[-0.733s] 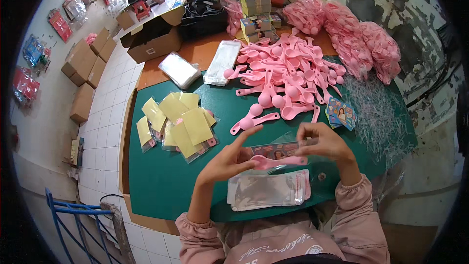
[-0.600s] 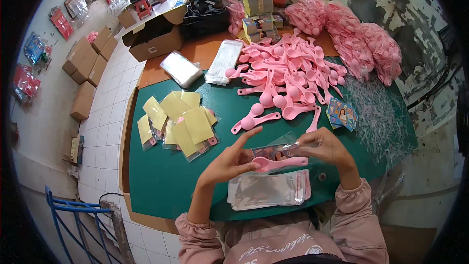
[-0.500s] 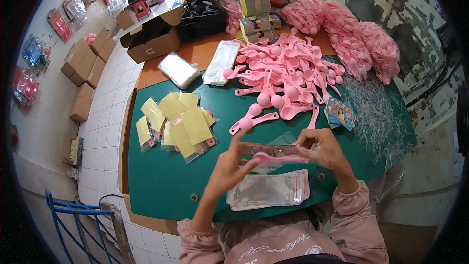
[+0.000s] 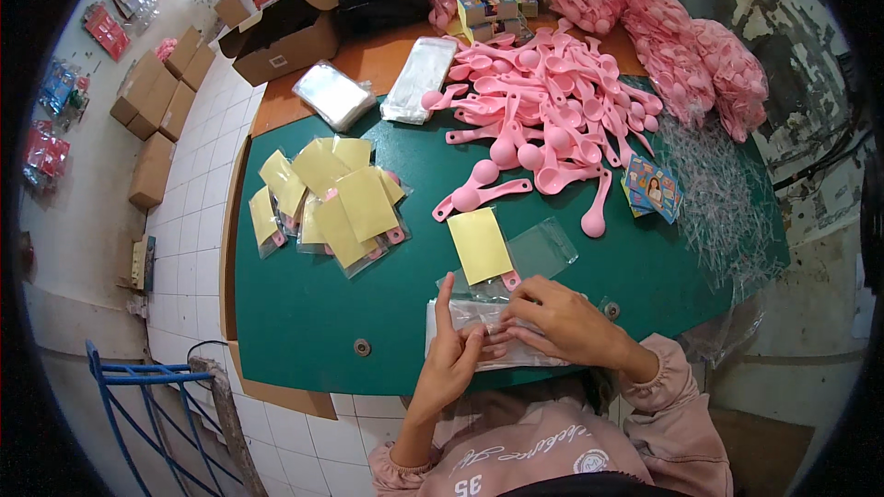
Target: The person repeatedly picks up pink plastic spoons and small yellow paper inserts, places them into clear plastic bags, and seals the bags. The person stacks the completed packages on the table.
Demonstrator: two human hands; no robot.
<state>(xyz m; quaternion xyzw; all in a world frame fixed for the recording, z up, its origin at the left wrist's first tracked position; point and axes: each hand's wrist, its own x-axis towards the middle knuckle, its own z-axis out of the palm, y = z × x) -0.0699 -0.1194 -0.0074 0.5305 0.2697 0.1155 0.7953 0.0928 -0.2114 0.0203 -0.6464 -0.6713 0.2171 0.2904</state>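
A clear plastic bag point(image 4: 458, 293) holding a yellow-backed card point(image 4: 479, 246) and a pink measuring spoon point(image 4: 511, 280) lies in front of me, yellow side up. The spoon shows only as a handle end below the card. At the bag's near end, my left hand point(image 4: 453, 350) has its index finger stretched up, its thumb and other fingers closed at the plastic. Beside it, my right hand point(image 4: 564, 320) pinches the plastic, fingertips pointing left. What lies between the fingers is partly hidden. Under both hands is a stack of clear bags point(image 4: 433, 336); another clear bag point(image 4: 545, 248) lies beyond.
Yellow-backed packets point(image 4: 336, 202) lie at left. Pink measuring spoons point(image 4: 552, 110) are heaped at the back, with printed cards point(image 4: 654, 189) to their right. Loose clear strips point(image 4: 718, 193) cover the right side. Bag stacks point(image 4: 419, 78) and an open carton point(image 4: 285, 41) stand farther back.
The spoon, card and bag held up between my hands are now down on the table, yellow side up. Both hands have moved nearer to me and come close together.
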